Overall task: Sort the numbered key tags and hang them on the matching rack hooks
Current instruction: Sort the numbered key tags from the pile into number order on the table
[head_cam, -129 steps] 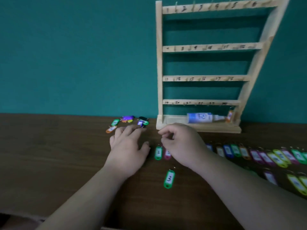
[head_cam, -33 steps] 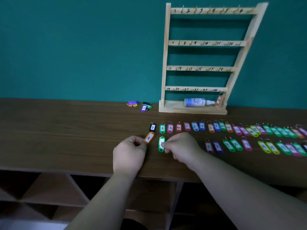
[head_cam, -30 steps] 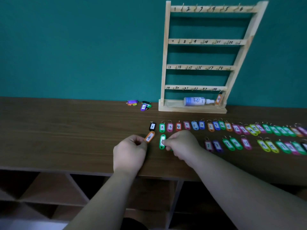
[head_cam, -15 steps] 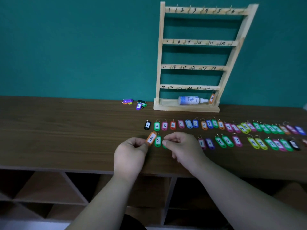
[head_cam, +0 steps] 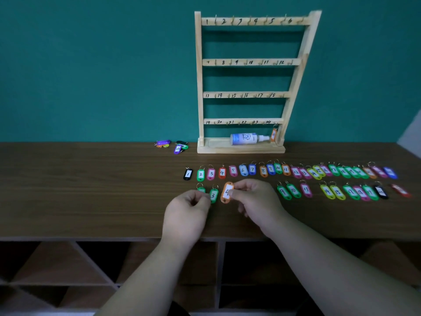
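Pinching the orange 4 tag (head_cam: 227, 192) by its right edge, the right hand (head_cam: 257, 199) holds it at frame centre, just right of the green 3 tag (head_cam: 213, 195). The left hand (head_cam: 188, 213) curls beside a half-hidden green tag (head_cam: 201, 190), grip unclear. Sorting seems the step in hand; next it needs laying in the lower row, below the wooden rack (head_cam: 199, 87).

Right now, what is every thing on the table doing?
Orange plastic key tag marked 4: pinched by the right-hand grip.
Left-hand grip: fingers curled over a small green tag; hold unclear.
Green tag marked 3: lying flat.
Tall wooden hook rack: upright, one orange tag hanging bottom right.
White spray bottle: lying sideways on the rack's base.
Two rows of coloured tags: flat on the brown wooden table.
Small pile of tags: heaped left of rack.
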